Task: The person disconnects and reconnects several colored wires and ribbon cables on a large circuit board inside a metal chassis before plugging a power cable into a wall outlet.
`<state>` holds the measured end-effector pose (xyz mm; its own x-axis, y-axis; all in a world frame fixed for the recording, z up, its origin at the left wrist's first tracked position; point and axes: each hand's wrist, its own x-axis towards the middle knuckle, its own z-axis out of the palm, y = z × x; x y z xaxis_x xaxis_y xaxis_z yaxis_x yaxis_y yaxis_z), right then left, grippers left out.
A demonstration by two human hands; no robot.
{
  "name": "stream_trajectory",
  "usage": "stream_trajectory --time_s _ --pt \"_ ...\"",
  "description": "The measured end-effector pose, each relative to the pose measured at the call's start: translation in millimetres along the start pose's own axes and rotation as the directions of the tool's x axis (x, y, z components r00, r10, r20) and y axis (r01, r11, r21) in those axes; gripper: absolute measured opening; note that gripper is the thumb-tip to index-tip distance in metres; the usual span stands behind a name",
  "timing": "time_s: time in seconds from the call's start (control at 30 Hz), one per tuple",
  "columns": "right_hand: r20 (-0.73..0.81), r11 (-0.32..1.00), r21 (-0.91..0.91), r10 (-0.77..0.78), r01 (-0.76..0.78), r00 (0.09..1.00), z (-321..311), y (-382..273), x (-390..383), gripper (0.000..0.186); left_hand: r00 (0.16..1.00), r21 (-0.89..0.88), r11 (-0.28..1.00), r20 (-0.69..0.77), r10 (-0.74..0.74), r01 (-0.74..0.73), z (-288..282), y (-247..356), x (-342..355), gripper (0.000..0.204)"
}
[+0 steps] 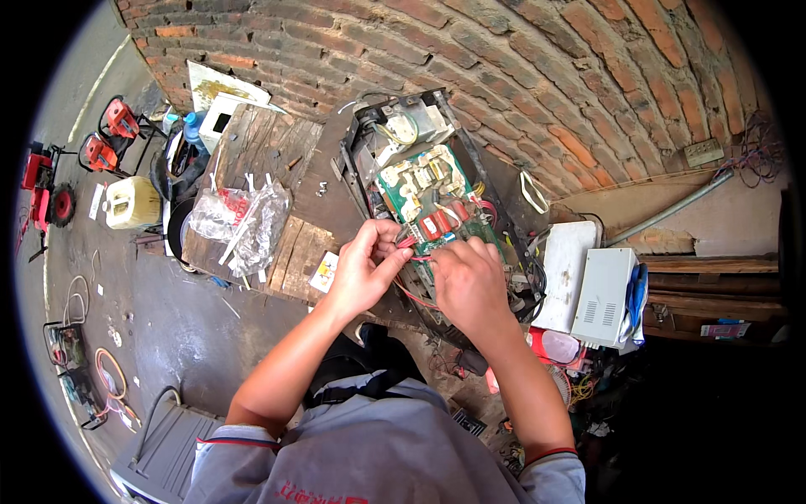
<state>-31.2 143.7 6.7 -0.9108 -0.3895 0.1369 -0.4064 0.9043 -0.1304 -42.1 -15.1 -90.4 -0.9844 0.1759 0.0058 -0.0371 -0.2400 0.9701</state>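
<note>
An opened machine with a black frame (353, 172) lies on the workbench in front of me, its green circuit board (420, 181) exposed. Red blocks (442, 220) and a bundle of wires sit in the middle of the board. My left hand (369, 265) is at the board's left edge, thumb and fingers pinched on thin red wires (408, 243). Beside it, my right hand (470, 277) is curled over the board's lower part, fingertips pressed together near the same wires. What the right fingertips hold is hidden behind the hand.
Left of the machine, a clear plastic bag (239, 227) with white strips lies on the wooden bench (290, 252); small screws (322, 189) are scattered nearby. A grey-white metal case (598, 294) stands at the right. Behind rises a brick wall (504, 67). A yellowish jerrycan (133, 202) stands further left.
</note>
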Motion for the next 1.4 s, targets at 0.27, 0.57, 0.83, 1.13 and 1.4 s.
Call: stream_trajectory --time_s 0.27,0.57,0.83,1.13,1.4 --pt "-0.326 0.931 0.331 0.267 -0.155 0.907 -33.4 15.6 -50.9 0.01 0.993 0.371 0.925 -0.053 0.11 -0.083 7.8 17.7 -3.2 0.033" --pt "-0.442 0.795 0.591 0.463 -0.139 0.768 -15.9 38.2 -86.4 0.008 0.966 0.588 0.787 -0.036 0.256 -0.187 17.7 27.0 -2.1 0.024" --pt "-0.544 0.761 0.649 0.476 -0.015 0.691 -7.7 43.0 -90.9 0.01 0.983 0.426 0.903 -0.136 0.124 -0.055 26.4 21.1 -3.8 0.027" --pt "-0.555 0.727 0.685 0.471 0.055 0.686 -9.3 48.3 -93.3 0.009 0.987 0.444 0.895 -0.155 0.036 0.037 25.4 29.7 -1.2 0.028" --pt "-0.533 0.674 0.732 0.476 0.099 0.7 -15.3 51.9 -101.4 0.01 0.996 0.745 0.667 -0.073 0.042 0.026 34.3 60.6 9.7 0.024"
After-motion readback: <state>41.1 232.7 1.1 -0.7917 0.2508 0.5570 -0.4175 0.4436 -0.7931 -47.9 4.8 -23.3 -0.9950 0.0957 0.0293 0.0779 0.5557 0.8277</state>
